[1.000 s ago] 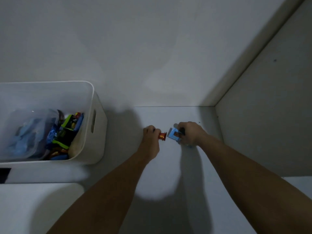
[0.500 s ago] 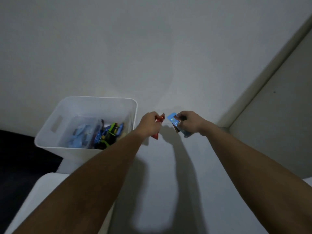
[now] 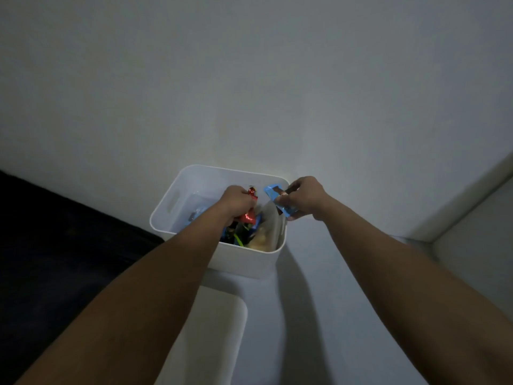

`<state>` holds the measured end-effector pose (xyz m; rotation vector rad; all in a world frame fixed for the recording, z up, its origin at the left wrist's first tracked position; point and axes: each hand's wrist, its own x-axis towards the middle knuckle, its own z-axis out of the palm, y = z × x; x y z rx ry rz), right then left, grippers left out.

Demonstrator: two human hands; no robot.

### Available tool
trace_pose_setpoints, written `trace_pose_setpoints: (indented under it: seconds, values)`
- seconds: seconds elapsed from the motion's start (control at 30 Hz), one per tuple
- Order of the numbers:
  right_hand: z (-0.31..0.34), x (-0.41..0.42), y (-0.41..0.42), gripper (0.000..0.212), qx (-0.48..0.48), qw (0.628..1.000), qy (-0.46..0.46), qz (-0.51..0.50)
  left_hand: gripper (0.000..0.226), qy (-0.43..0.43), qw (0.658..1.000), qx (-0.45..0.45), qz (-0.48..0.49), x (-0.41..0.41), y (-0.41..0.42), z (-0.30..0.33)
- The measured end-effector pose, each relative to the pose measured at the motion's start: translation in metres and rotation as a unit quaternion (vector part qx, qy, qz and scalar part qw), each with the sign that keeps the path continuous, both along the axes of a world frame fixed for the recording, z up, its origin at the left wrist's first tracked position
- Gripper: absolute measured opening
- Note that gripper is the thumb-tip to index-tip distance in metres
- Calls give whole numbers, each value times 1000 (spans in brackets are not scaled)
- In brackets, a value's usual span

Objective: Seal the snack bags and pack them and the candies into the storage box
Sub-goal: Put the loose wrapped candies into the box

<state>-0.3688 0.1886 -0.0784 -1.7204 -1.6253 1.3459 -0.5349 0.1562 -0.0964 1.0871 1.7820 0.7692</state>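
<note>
On a white surface (image 3: pixel 319 315) by a wall (image 3: pixel 249 79), red candy (image 3: pixel 248 216) is gripped by left hand (image 3: pixel 236 202) over the box (image 3: pixel 244 262), blue candy (image 3: pixel 273 194) pinched by right hand (image 3: pixel 301 197) at its right rim.

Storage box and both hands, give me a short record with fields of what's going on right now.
storage box: white storage box on the white surface, open top, wrapped snacks inside
left hand: left hand over the box, grips a red-wrapped candy
right hand: right hand at the box's right rim, holds a blue-wrapped candy
lighting: dim
</note>
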Motion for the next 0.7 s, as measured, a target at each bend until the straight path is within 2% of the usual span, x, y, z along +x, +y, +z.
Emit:
trace_pose_setpoints:
  seconds: [0.13,0.23,0.4,0.47,0.63,0.7]
  values:
    - [-6,-37,-2,38,-12,1000,-2,-18,13,-12,999,-41,30,-28,-5,-17]
    - [-9,-60,-3,30,-9,1000,7,-20,17,-34,997,-46,52,-44,-3,-28]
    - [-22,-75,0,14,17,997,-72,13,60,-60,994,-43,81,-63,-3,-30]
    - [-28,-74,-1,8,-4,996,-81,20,63,-46,994,-38,89,-69,-5,-29]
    - [-26,-76,-14,15,20,996,-80,29,53,30,996,30,80,-81,-13,-27]
    - [-21,-75,-21,13,15,998,-61,31,46,15,994,66,87,-88,-20,-25]
